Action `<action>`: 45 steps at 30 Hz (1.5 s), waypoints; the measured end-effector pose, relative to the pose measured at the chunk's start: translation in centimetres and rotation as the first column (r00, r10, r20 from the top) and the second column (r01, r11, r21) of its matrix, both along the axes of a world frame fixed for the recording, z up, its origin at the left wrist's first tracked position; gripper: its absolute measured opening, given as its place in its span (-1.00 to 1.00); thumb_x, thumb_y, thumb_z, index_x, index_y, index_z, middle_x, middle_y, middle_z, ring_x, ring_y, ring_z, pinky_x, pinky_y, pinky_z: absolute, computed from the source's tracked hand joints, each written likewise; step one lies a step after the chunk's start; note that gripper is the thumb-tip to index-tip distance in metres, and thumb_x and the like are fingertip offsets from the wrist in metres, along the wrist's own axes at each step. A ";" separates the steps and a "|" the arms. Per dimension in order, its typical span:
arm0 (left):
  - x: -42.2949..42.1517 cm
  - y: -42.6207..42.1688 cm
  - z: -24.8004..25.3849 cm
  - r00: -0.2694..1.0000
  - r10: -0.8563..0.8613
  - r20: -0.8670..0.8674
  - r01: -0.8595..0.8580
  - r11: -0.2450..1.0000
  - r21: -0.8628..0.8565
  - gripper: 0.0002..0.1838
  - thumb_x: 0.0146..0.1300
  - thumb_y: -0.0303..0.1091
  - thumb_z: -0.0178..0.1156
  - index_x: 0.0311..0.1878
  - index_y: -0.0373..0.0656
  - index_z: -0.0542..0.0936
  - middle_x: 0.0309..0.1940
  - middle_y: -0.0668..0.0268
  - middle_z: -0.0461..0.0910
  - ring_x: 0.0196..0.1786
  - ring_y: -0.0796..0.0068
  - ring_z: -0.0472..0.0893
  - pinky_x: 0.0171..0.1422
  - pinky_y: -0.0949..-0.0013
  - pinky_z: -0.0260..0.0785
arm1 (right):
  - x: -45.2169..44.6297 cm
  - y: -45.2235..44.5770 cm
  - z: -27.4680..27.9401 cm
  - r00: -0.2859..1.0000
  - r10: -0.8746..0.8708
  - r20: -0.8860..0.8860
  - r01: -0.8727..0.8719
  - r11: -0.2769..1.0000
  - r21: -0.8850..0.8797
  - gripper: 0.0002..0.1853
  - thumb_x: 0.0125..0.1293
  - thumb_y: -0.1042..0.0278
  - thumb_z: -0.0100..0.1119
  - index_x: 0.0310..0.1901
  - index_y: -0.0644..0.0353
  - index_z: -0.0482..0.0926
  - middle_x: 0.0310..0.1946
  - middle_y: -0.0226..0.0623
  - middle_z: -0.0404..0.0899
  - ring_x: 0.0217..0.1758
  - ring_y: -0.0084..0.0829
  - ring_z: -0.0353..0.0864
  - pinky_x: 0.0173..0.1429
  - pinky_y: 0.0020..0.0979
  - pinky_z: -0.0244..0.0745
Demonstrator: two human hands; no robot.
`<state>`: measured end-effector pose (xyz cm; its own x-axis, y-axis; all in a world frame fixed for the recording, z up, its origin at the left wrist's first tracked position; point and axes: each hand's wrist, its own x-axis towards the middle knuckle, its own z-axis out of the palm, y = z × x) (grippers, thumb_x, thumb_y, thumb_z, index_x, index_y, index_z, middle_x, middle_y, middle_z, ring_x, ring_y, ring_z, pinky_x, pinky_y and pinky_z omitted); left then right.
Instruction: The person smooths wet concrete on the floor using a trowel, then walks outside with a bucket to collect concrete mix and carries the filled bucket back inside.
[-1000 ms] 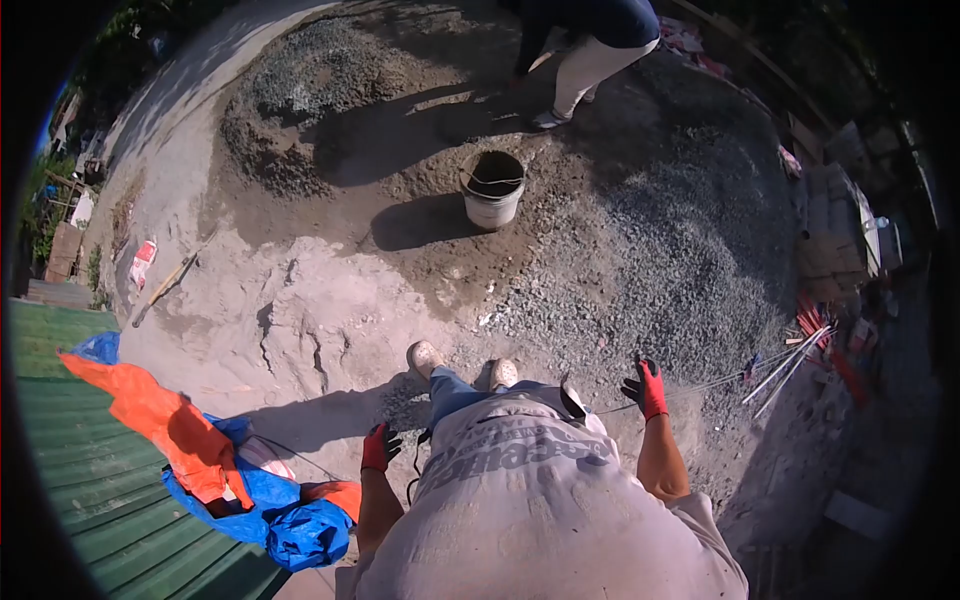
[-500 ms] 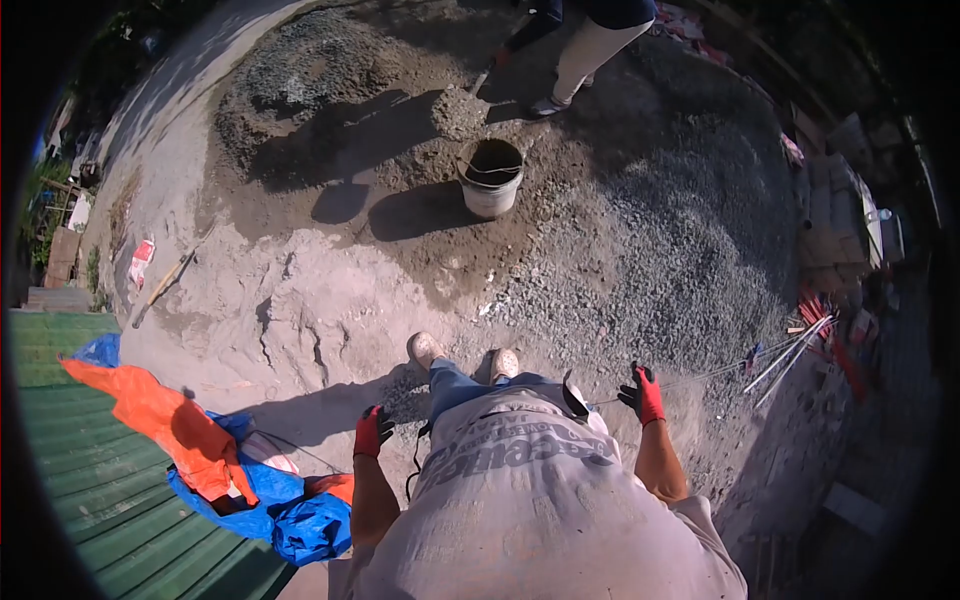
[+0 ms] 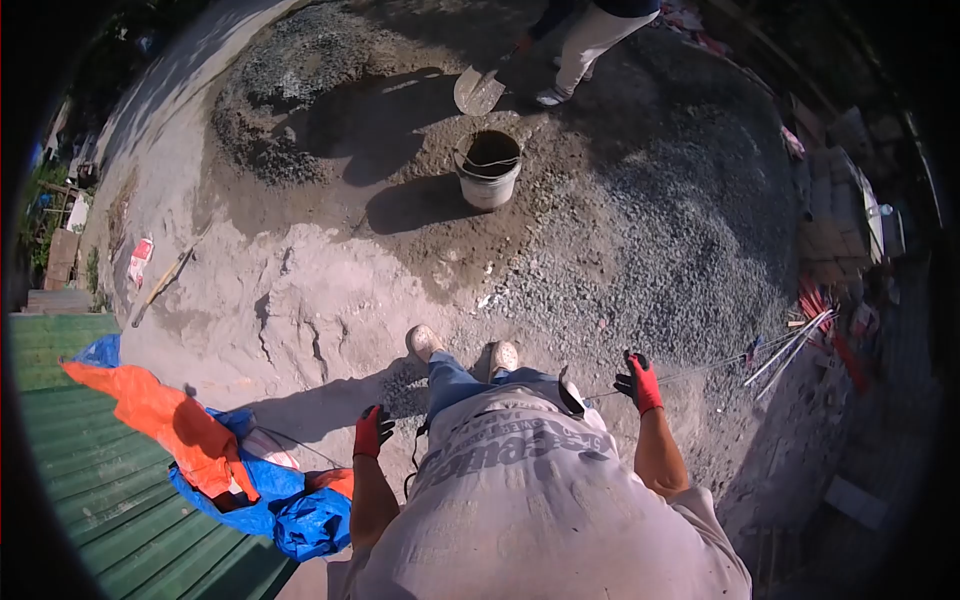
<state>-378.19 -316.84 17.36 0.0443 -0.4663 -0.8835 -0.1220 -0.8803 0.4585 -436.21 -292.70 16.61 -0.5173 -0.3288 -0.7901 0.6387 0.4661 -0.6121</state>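
Observation:
My left hand, in a red and black glove, hangs beside my left hip with nothing in it, its fingers apart. On the other side, my right hand is held out from my hip, gloved the same way, fingers spread and holding nothing. Ahead of my feet stands a whitish bucket upright on the ground, its wire handle across the rim. Just beyond it a co-worker holds a shovel, whose blade is over the wet mix behind the bucket.
Gravel spreads at the right, and a grey heap lies at the back left. Orange and blue tarps lie on green corrugated sheeting. A long-handled tool rests at the left; blocks and rods are at the right.
The co-worker's shovel came into view loaded, and its blade now shows mostly bare behind the bucket. The bucket appears slightly higher in view. My hands have shifted only a little.

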 end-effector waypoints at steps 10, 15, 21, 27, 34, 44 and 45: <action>1.2 2.6 -1.2 1.000 0.026 0.006 -0.026 0.999 0.020 -0.50 0.31 -0.01 0.12 0.24 -0.01 0.40 0.01 0.20 0.58 -0.16 0.24 0.65 -0.14 0.17 0.47 | 0.0 -0.9 -0.6 0.998 0.051 0.021 -0.052 0.998 0.031 -0.40 0.25 -0.02 0.23 0.28 -0.10 0.31 0.32 -0.44 0.33 0.01 0.04 0.54 -0.07 -0.01 0.59; 1.4 2.2 -1.2 0.999 0.028 -0.018 -0.028 1.000 -0.007 -0.50 0.31 -0.02 0.13 0.25 -0.01 0.39 0.01 0.20 0.58 -0.16 0.25 0.65 -0.14 0.19 0.48 | 0.0 -0.8 -0.8 0.998 0.058 0.005 -0.059 0.998 0.030 -0.41 0.25 -0.02 0.23 0.27 -0.08 0.30 0.33 -0.39 0.30 0.02 0.05 0.54 -0.07 -0.01 0.58; 1.0 1.5 -0.6 1.000 0.022 -0.021 -0.022 0.999 -0.024 -0.52 0.31 -0.04 0.13 0.23 -0.02 0.40 0.00 0.19 0.59 -0.17 0.26 0.65 -0.15 0.19 0.48 | 0.8 -0.6 -0.2 1.000 0.024 -0.014 -0.024 1.000 0.014 -0.37 0.20 -0.03 0.30 0.24 -0.04 0.30 0.23 -0.32 0.40 -0.01 -0.04 0.54 -0.11 -0.08 0.59; 0.5 1.6 -0.1 1.000 0.018 -0.007 -0.019 0.999 -0.037 -0.54 0.31 -0.05 0.12 0.20 -0.02 0.42 -0.01 0.20 0.59 -0.16 0.27 0.64 -0.14 0.19 0.47 | 0.7 0.5 -1.5 0.999 0.036 0.033 -0.036 0.999 -0.007 -0.36 0.23 -0.02 0.26 0.30 -0.11 0.26 0.34 -0.36 0.27 0.06 0.17 0.50 -0.06 0.04 0.57; 0.4 2.4 0.0 0.999 0.032 0.005 -0.032 0.999 -0.020 -0.58 0.33 -0.06 0.10 0.17 -0.02 0.44 -0.03 0.22 0.59 -0.16 0.28 0.64 -0.14 0.18 0.46 | 0.5 0.6 -1.8 0.999 0.035 0.027 -0.036 0.999 0.014 -0.40 0.26 -0.03 0.22 0.29 -0.12 0.30 0.32 -0.39 0.28 0.08 0.16 0.49 -0.04 0.05 0.56; 0.7 3.9 0.0 0.999 0.045 -0.006 -0.045 0.998 -0.031 -0.56 0.33 -0.05 0.10 0.20 -0.03 0.43 -0.01 0.22 0.59 -0.14 0.29 0.64 -0.11 0.18 0.46 | -0.5 -0.4 -2.5 0.994 0.097 0.051 -0.097 0.995 0.005 -0.39 0.25 -0.04 0.23 0.29 -0.12 0.30 0.37 -0.43 0.25 0.06 0.11 0.50 -0.03 0.02 0.56; 0.7 4.1 0.1 0.999 0.053 -0.005 -0.053 0.998 -0.027 -0.56 0.33 -0.05 0.10 0.20 -0.03 0.43 -0.01 0.22 0.59 -0.14 0.29 0.64 -0.11 0.18 0.46 | -0.6 -0.6 -2.6 0.992 0.106 0.067 -0.107 0.994 0.003 -0.39 0.25 -0.04 0.23 0.29 -0.12 0.30 0.37 -0.43 0.25 0.07 0.11 0.50 -0.03 0.01 0.56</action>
